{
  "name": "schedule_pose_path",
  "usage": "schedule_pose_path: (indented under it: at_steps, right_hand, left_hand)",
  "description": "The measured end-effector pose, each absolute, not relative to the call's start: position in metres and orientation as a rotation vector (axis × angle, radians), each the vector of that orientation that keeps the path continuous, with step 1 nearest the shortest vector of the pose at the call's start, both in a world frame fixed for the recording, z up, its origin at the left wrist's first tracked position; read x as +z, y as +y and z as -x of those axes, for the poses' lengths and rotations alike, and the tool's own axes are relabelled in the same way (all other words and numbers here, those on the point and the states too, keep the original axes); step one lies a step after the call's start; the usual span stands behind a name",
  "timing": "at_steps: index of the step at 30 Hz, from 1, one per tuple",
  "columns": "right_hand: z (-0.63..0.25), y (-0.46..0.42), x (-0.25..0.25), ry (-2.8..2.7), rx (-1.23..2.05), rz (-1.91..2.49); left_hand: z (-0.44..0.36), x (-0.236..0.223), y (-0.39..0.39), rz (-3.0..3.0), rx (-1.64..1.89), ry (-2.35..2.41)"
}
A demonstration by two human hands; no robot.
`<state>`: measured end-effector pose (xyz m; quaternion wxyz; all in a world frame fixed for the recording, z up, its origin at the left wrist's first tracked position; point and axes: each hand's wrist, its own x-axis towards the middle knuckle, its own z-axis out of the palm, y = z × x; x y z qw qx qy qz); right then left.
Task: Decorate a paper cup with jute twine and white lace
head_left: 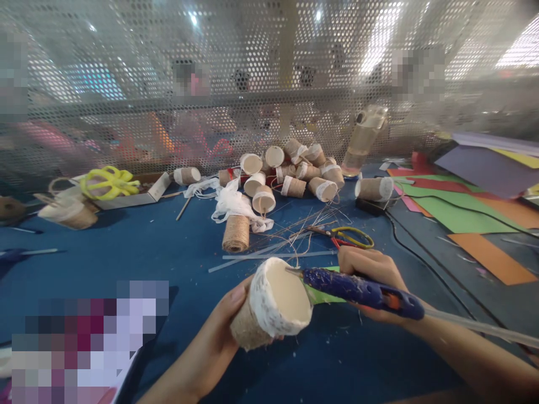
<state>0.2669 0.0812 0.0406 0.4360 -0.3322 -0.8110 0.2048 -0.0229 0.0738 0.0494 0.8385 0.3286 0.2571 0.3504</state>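
Note:
My left hand (223, 320) is wrapped round a paper cup (261, 297) that is covered in twine, with a white lace band below its rim. The cup is tilted, its open mouth facing up and to the right. In my right hand (377, 269) is a dark blue hot glue gun (349, 285), a clear glue stick (475, 324) coming out of its back end. Its nozzle touches or nearly touches the far inner side of the cup's rim. A loose twine strand rises near the nozzle. Behind the gun lies a piece of green paper (326, 294), partly hidden.
Beyond the cup are scissors (351, 237), clear strips and a twine spool (236, 234). Several twine-wrapped cups (290, 168) are heaped at the back beside a bottle (364, 140). Coloured paper (455, 207) and a black cable (416, 255) lie right; yellow ribbon (110, 182) sits left. Perforated metal stands behind.

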Motion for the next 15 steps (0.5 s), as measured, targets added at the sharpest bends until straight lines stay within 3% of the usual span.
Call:
schedule_pose_path:
  at_steps: [15]
  right_hand:
    - [-0.2673, 0.0811, 0.0394, -1.977, 0.449, 0.83]
  left_hand:
    - [0.0235, 0.0432, 0.0735, -0.703, 0.809, 0.557]
